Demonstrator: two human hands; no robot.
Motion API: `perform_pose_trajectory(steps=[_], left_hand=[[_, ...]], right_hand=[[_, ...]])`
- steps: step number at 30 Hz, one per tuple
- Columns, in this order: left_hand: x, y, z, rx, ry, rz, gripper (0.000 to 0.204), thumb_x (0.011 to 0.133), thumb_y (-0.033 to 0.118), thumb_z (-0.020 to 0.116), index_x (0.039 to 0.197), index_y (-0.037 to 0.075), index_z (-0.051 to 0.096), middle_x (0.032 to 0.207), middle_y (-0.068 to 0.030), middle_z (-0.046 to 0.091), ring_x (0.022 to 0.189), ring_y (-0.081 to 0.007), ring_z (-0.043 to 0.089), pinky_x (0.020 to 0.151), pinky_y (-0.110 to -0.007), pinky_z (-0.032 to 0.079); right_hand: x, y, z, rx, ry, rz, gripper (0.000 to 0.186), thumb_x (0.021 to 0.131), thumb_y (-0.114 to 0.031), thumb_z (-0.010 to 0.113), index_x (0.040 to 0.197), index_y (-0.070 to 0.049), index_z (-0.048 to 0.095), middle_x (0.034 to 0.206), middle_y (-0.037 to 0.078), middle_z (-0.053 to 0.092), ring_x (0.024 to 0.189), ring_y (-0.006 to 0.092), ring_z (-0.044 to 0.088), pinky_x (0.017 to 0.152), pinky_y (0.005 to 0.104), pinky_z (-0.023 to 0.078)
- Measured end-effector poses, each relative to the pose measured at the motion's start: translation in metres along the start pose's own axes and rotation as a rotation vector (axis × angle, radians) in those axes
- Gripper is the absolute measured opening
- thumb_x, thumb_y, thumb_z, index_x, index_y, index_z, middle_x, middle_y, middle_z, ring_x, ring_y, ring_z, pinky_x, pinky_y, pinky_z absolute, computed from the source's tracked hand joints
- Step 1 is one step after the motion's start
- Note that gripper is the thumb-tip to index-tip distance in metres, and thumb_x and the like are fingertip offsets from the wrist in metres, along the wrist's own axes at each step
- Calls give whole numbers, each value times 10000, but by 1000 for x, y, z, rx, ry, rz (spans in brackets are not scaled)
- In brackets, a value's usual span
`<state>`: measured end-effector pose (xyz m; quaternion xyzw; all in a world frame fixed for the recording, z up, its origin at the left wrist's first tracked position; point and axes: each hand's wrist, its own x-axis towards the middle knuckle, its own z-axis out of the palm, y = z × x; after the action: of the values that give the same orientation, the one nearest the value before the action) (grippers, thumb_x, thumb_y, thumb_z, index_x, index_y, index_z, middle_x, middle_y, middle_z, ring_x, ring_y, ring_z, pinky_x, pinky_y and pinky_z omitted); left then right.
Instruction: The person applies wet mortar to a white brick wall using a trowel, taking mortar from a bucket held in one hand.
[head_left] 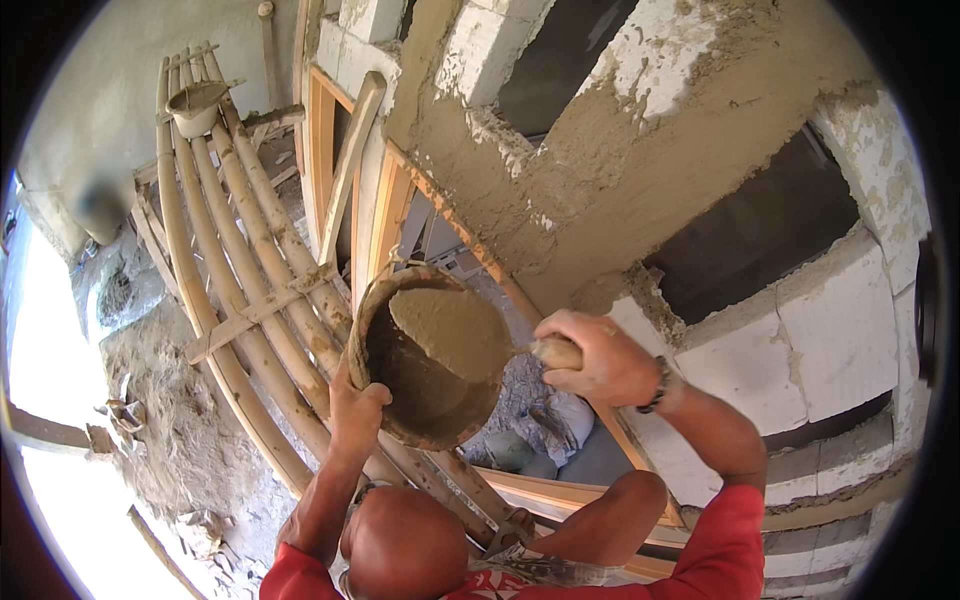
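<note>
A round bucket [358, 335] coated in mortar is tilted in front of me, its mouth facing up at me. My left hand [357, 412] grips its near left rim, thumb over the edge. Grey-brown wet mortar [425, 395] lies inside. In my right hand [605, 362], fingers closed around the light handle, is a trowel [448, 325]. Its broad blade, smeared with mortar, reaches over the bucket's mouth. To the right and above stands the block wall [745, 350], with a band of fresh plaster [590, 215] between its openings.
A scaffold of bamboo poles [240, 240] runs from beneath me to the far left, tied by a wooden crosspiece [265, 315]. A second mortar pail [197, 108] stands on its far end. Wooden window frames [390, 215] edge the wall. Rubble and sacks [550, 430] lie below.
</note>
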<state>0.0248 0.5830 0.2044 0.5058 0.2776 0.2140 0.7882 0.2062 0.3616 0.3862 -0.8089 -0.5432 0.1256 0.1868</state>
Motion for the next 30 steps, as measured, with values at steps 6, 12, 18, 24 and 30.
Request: perform_pose_trajectory(steps=[6, 12, 18, 24, 30], left_hand=[[-1, -5, -11, -31, 53, 53, 647, 701, -101, 535, 1346, -66, 552, 1046, -75, 672, 845, -140, 606, 713, -270, 516], [-9, -15, -21, 10, 45, 48, 627, 702, -101, 530, 1327, -70, 562, 1025, -75, 676, 857, -148, 611, 739, -272, 516], [-7, -31, -16, 55, 33, 32, 628, 696, -64, 537, 1323, -50, 572, 993, -65, 677, 843, -152, 606, 747, -282, 514], [-4, -28, -16, 74, 11, 23, 681, 686, -54, 540, 1367, -40, 551, 1024, -63, 673, 863, -147, 609, 747, -272, 511], [-1, -11, -3, 110, -65, 75, 639, 721, -16, 593, 1357, -63, 544, 1033, -96, 682, 905, -177, 631, 796, -305, 518]], right_hand=[[-3, -72, -128, 31, -28, 81, 426, 831, -190, 804, 1154, 23, 626, 905, 132, 689, 757, 198, 678, 706, 344, 547], [17, -40, -195, 192, 147, 411, 333, 889, -217, 744, 1131, 1, 671, 895, 22, 673, 717, 101, 632, 604, 268, 549], [1, -41, -275, -301, 680, 329, 373, 976, -294, 649, 1236, -27, 655, 894, -32, 580, 743, 50, 531, 612, 218, 473], [-8, -25, -137, -1, 140, 310, 424, 875, -220, 751, 1241, -30, 652, 893, 55, 662, 665, 99, 588, 581, 276, 499], [-11, -1, 16, -642, -185, 87, 290, 898, -147, 616, 1172, -57, 647, 902, 165, 607, 871, 312, 669, 723, 450, 538]])
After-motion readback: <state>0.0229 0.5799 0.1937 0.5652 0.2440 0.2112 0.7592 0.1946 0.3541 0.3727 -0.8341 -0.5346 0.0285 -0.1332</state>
